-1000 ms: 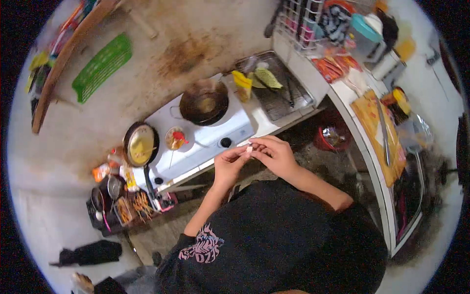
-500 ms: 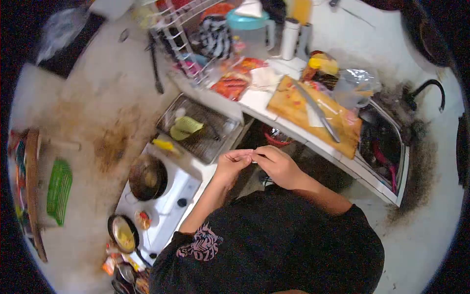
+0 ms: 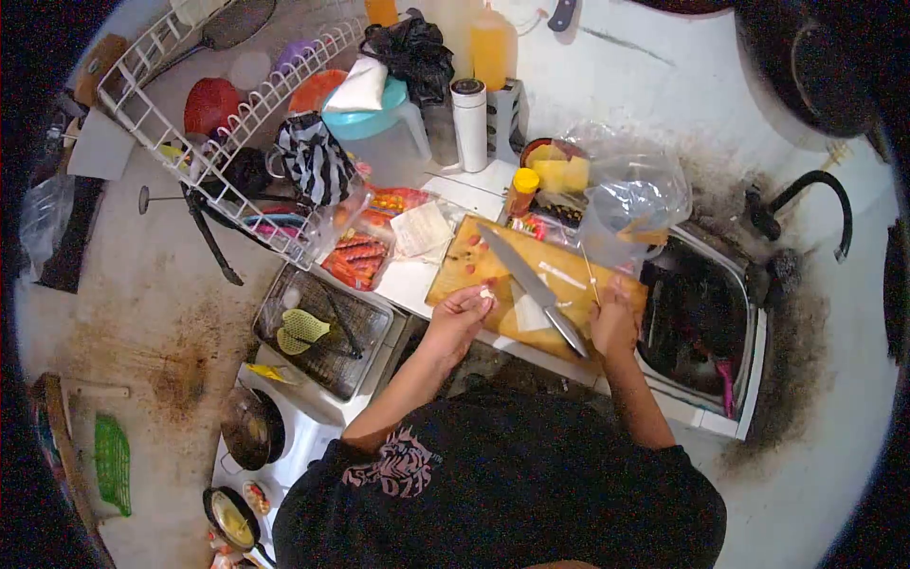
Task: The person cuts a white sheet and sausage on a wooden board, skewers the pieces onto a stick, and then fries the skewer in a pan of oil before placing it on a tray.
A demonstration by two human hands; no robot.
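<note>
My left hand [image 3: 455, 318] is at the near left edge of a wooden cutting board [image 3: 462, 258], its fingers pinched on a small whitish piece [image 3: 486, 293] whose kind I cannot make out. Over the board's right part, my right hand [image 3: 614, 321] is closed on a thin stick [image 3: 591, 273] that points up and away. Between the hands a large kitchen knife [image 3: 519, 270] lies diagonally, handle toward me. A white paper piece [image 3: 533, 315] lies beside the blade, and small red bits are scattered at the board's left.
Packs of red sausages [image 3: 356, 262] lie left of the board. Behind it stand a yellow-lidded jar [image 3: 521, 192], a white flask [image 3: 469, 128] and a clear plastic bag [image 3: 637, 194]. The sink [image 3: 697, 313] is at right. Pans [image 3: 252, 429] sit on the stove at lower left.
My hands were together in front of my body; now they are apart over the board. My right hand has moved right and holds a stick. The view has shifted toward the counter.
</note>
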